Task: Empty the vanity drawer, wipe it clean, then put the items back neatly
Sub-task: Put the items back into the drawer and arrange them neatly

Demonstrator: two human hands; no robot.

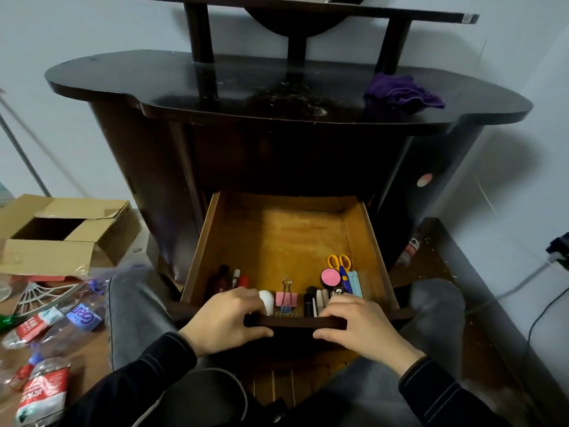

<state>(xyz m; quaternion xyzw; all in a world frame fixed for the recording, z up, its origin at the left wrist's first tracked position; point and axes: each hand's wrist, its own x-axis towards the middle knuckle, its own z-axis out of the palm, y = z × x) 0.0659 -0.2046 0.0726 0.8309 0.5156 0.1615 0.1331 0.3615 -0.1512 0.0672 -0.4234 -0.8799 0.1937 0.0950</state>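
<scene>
The wooden drawer [289,235] of the dark vanity [277,97] stands pulled out. Along its front lie small items in a row: a brown bottle [220,280], a white egg-shaped thing [267,300], a pink binder clip [286,298], a round pink compact [330,278], yellow-handled scissors [339,262] and several pens. My left hand [228,318] and my right hand [360,322] both grip the drawer's dark front panel [295,322], fingers curled over its top edge, thumbs under. A purple cloth [400,92] lies crumpled on the vanity top at the right.
An open cardboard box [61,232] sits on the floor at the left, with plastic bottles and wrappers [46,334] strewn in front of it. My knees flank the drawer. A cable and a plug [554,257] run along the right wall.
</scene>
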